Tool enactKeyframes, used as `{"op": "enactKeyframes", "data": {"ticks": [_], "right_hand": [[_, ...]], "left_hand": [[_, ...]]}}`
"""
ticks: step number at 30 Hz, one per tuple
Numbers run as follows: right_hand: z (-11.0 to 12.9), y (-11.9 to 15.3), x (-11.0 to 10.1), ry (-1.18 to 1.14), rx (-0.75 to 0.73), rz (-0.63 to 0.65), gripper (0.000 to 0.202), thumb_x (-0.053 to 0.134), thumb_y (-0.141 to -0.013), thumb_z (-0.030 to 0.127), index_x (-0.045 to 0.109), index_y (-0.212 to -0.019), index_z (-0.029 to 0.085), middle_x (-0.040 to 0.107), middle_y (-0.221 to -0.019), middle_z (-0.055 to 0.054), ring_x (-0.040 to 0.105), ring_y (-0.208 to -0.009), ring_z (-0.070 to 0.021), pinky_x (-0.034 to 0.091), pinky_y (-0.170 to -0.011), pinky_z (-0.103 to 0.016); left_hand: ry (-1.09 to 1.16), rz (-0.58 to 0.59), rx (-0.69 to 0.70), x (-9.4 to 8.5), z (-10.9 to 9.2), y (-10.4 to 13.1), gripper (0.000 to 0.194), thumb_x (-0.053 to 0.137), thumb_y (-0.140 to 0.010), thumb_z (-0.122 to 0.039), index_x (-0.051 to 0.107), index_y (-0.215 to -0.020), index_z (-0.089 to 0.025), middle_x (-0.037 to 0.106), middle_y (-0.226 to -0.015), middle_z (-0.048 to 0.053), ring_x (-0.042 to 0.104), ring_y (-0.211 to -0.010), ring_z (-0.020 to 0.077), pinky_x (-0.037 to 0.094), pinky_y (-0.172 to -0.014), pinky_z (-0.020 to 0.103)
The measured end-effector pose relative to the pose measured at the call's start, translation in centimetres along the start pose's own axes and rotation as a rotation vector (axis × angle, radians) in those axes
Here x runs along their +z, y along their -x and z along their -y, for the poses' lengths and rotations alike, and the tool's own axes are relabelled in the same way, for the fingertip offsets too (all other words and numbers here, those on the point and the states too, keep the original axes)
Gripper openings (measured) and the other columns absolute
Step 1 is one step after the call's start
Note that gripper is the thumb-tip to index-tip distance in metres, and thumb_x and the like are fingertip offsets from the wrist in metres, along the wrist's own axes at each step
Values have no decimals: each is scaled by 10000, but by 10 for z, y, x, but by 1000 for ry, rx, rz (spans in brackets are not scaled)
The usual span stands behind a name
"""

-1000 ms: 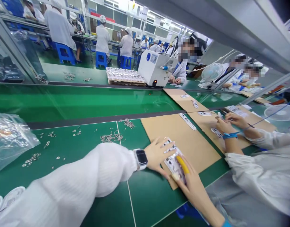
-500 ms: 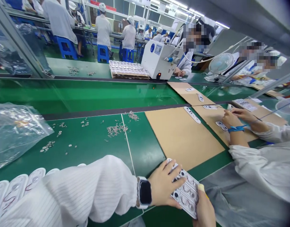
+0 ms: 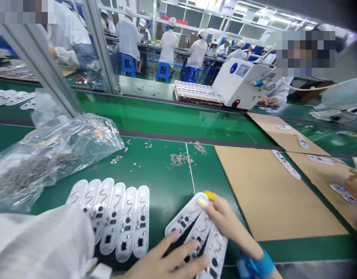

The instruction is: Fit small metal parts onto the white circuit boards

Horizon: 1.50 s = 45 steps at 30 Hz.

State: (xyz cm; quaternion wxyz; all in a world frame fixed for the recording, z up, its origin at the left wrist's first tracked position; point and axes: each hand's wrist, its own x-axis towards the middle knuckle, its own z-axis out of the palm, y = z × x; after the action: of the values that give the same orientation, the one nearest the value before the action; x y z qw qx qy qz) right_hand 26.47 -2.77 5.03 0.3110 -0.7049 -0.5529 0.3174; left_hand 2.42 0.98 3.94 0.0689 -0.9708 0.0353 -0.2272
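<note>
My right hand (image 3: 225,217), with yellow covers on its fingertips and a blue band at the wrist, grips the upper ends of several white oblong casings (image 3: 197,232). They are fanned out over the green table and hold dark square parts and thin wires. My left hand (image 3: 169,257) lies with fingers spread across the lower part of these casings, touching them. To its left, more casings of the same kind (image 3: 127,221) stand side by side in a row, partly covered by my left sleeve (image 3: 44,244).
Small metal pieces (image 3: 181,159) lie scattered on the green table (image 3: 157,166). A clear plastic bag (image 3: 59,155) of metal parts is at left, a cardboard sheet (image 3: 277,201) at right. Across the green belt (image 3: 166,118) stands a white machine (image 3: 239,83). A co-worker's hand (image 3: 355,182) is far right.
My view has turned left. Both hands have brought the casings leftward, towards the row. The casings, stacked together before, are now fanned apart.
</note>
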Motion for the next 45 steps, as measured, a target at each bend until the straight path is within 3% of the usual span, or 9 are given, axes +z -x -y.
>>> {"op": "enactKeyframes", "data": {"ticks": [3, 7, 15, 23, 28, 32, 36, 40, 45], "right_hand": [[25, -47, 22, 118, -137, 185, 347, 483, -865, 441, 559, -648, 181, 563, -558, 18, 503, -513, -117, 387, -479, -214], [40, -67, 40, 235, -174, 162, 274, 561, -848, 430, 655, -768, 185, 611, -599, 4, 555, -556, -154, 435, -559, -264], [21, -14, 25, 388, -394, -116, 415, 451, -943, 403, 474, -1296, 187, 615, -1231, -125, 570, -1150, -238, 495, -942, -398], [-2, 17, 53, 522, -427, -14, 607, 373, -961, 424, 194, -1485, 173, 335, -1510, -140, 277, -1402, -294, 300, -1100, -544], [3, -4, 51, 476, -452, -84, 565, 440, -941, 383, 284, -1445, 183, 439, -1436, -156, 411, -1324, -294, 377, -1054, -528], [11, -41, 45, 353, -359, -252, 289, 483, -931, 329, 577, -1173, 202, 661, -1056, -101, 650, -924, -215, 558, -761, -349], [24, -81, 43, 355, -308, -272, 267, 511, -906, 379, 668, -1006, 188, 664, -838, -56, 614, -670, -165, 532, -621, -303], [6, -107, -10, 442, -213, -496, 319, 518, -893, 413, 642, -1081, 187, 664, -1040, -80, 621, -938, -217, 518, -762, -340], [-68, -101, -144, 718, 158, -870, 343, 480, -914, 318, 596, -1108, 59, 572, -1175, -204, 534, -1116, -307, 460, -866, -424]], "left_hand": [[-53, 19, -120, -3, -3, 25, 367, 472, -959, -440, 480, -1322, -382, 402, -1454, -97, 382, -1304, 188, 412, -990, 325], [-106, 25, -217, 2, -4, 24, 336, 454, -963, -458, 530, -1280, -377, 526, -1354, -66, 489, -1194, 216, 394, -963, 364], [-46, -3, -318, 14, -7, 7, 445, 355, -955, -583, 616, -1198, -317, 603, -1254, -34, 494, -1142, 227, 266, -1040, 371], [-38, 34, -400, 4, -1, 25, 392, 382, -975, -512, 604, -1220, -301, 605, -1259, -14, 485, -1169, 218, 67, -1148, 460], [-3, -19, -443, 7, 0, 19, 387, 328, -1005, -452, 610, -1214, -289, 606, -1260, -7, 486, -1183, 226, 76, -1147, 484], [25, -15, -425, 19, -7, 2, 394, 347, -992, -488, 590, -1229, -287, 576, -1304, -13, 477, -1208, 224, 210, -1112, 432], [54, 68, -382, 28, -9, -6, 479, 371, -952, -580, 580, -1231, -251, 573, -1313, 11, 520, -1173, 244, 386, -960, 381], [54, 29, -382, 27, -7, -2, 382, 393, -973, -512, 598, -1193, -277, 602, -1276, -19, 529, -1158, 216, 382, -943, 359], [32, -58, -380, 22, 0, 3, 336, 390, -986, -478, 622, -1166, -315, 632, -1216, -59, 527, -1126, 179, 349, -959, 314]]}}
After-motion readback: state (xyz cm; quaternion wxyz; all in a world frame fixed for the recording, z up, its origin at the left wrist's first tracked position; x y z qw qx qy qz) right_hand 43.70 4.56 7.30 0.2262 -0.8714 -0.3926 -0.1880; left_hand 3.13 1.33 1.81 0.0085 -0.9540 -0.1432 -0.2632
